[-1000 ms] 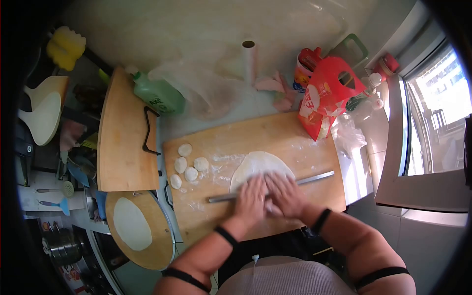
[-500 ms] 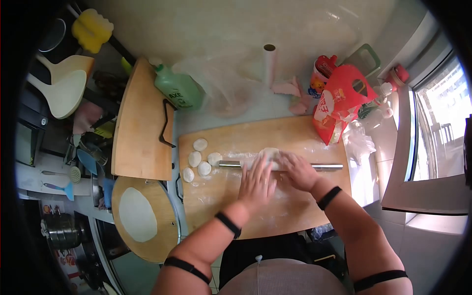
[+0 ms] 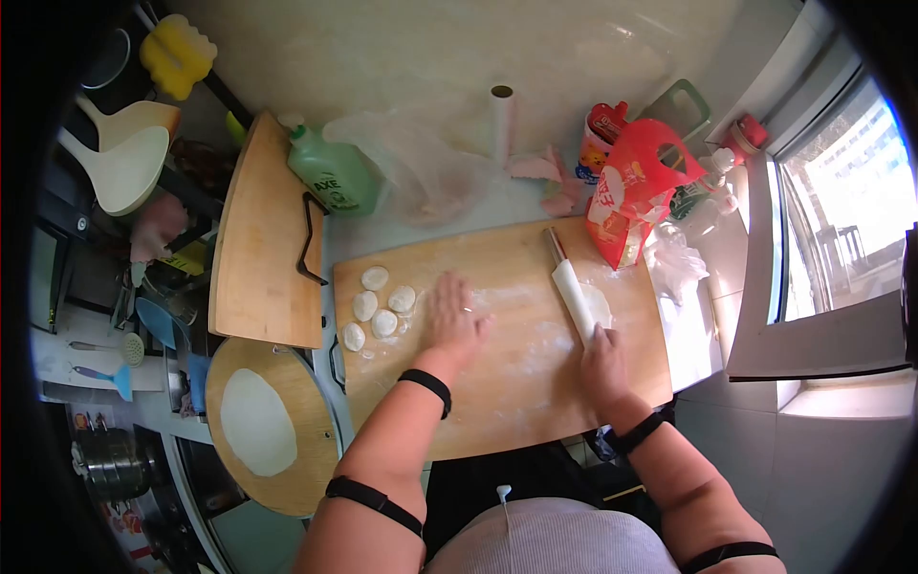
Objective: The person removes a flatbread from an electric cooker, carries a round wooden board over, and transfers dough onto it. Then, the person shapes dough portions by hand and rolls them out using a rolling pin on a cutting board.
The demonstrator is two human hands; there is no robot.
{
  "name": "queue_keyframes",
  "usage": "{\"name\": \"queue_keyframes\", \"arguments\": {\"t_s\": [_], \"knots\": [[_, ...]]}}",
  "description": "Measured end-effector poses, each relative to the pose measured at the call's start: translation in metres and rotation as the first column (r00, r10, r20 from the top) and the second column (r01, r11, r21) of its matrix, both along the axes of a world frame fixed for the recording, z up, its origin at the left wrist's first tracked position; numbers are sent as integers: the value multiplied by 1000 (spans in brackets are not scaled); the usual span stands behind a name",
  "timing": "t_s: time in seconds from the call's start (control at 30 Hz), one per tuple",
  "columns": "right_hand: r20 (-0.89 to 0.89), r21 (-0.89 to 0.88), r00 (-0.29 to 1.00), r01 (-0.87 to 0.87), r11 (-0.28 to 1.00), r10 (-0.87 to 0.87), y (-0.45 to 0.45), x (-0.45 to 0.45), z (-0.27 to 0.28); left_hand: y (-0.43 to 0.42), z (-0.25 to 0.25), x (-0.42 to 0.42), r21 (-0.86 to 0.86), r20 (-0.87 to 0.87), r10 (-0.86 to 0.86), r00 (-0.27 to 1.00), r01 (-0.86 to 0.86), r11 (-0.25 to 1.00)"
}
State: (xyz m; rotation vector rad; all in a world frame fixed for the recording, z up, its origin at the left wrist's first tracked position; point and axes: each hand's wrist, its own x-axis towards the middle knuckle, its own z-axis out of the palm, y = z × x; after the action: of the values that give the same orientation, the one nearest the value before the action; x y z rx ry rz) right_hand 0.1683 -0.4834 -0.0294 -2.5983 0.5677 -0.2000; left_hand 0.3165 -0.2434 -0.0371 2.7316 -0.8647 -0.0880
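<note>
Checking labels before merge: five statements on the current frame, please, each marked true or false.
1. The right hand holds the rolling pin. True.
2. The left hand is on the rolling pin too. False: it is apart from it, over the board.
3. A dough sheet is wrapped around the rolling pin. True.
4. Three small dough pieces lie on the board. False: there are five.
5. In the picture, the green bottle is left of the red bag. True.
</note>
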Motion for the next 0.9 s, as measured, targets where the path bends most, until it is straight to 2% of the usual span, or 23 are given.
{"name": "queue_keyframes", "arguments": {"t_s": [0.03, 0.1, 0.13, 0.17, 0.2, 0.23, 0.27, 0.3, 0.33, 0.37, 0.43, 0.53, 0.57, 0.63, 0.67, 0.7, 0.73, 0.77, 0.8, 0.83, 0.9], "knots": [[2, -3, 1000, 1, 1000, -1, 12, 1, 11, -11, 3, -3, -16, -39, -100, 994, 99, 995], [41, -106, 925, -372, 922, 378, 33, -5, 39, -23, 11, -49, -132, -169, -301, 939, 281, 951], [85, -119, 859, -494, 861, 505, 37, -9, 52, -21, 12, -69, -480, -310, -339, 888, 161, 862], [127, -138, 777, -602, 787, 617, 40, -13, 62, -20, 8, -93, -706, -428, -325, 843, -88, 702], [187, -128, 790, -570, 812, 584, 44, -16, 70, -16, 10, -105, -711, -648, -301, 699, -415, 568], [185, -124, 794, -565, 816, 578, 48, -22, 67, -14, 20, -112, -585, -810, -322, 490, -706, 399], [111, 88, 893, -445, 891, 435, 53, -31, 60, -14, 31, -117, -586, -810, -324, 489, -704, 402], [4, 283, 956, -284, 916, 295, 59, -38, 52, -14, 51, -121, -409, -891, -330, 312, -866, 288], [-132, 352, 931, -277, 894, 340, 68, -41, 47, -13, 61, -124, -194, -926, -358, 122, -966, 171], [-129, 354, 932, -277, 893, 340, 76, -43, 44, -11, 59, -124, -195, -926, -356, 124, -966, 172], [-156, 484, 876, -335, 808, 456, 96, -43, 53, -5, 49, -122, -163, -897, -433, 88, -977, 138], [-166, 515, 891, -287, 808, 422, 105, -43, 47, -6, 41, -119, -97, -909, -412, 57, -992, 77], [-171, 527, 904, -253, 812, 392, 105, -42, 43, -6, 41, -121, -98, -909, -413, 57, -992, 78], [61, 285, 943, -331, 899, 328, 83, -44, 5, -8, 40, -124, -335, -938, -62, 340, -851, 405], [43, 208, 947, -320, 924, 318, 64, -42, 6, -9, 40, -125, -374, -861, 76, 503, -726, 577], [25, 128, 951, -308, 943, 308, 40, -33, 12, -11, 41, -125, -374, -861, 73, 503, -725, 578], [24, 110, 936, -352, 929, 352, 14, -26, 18, -13, 41, -124, -485, -638, -12, 770, -389, 784], [21, 93, 919, -395, 914, 394, -10, -19, 24, -17, 41, -122, -452, -359, -187, 915, 4, 892], [42, 19, 893, -448, 894, 447, -28, -13, 29, -27, 39, -120, -496, -230, -278, 933, 133, 858], [60, -57, 864, -497, 866, 500, -43, -7, 34, -36, 36, -117, -498, -230, -282, 931, 136, 857], [28, -63, 859, -508, 859, 511, -62, 2, 38, -50, 32, -107, -304, -185, -319, 929, 255, 918]]}}
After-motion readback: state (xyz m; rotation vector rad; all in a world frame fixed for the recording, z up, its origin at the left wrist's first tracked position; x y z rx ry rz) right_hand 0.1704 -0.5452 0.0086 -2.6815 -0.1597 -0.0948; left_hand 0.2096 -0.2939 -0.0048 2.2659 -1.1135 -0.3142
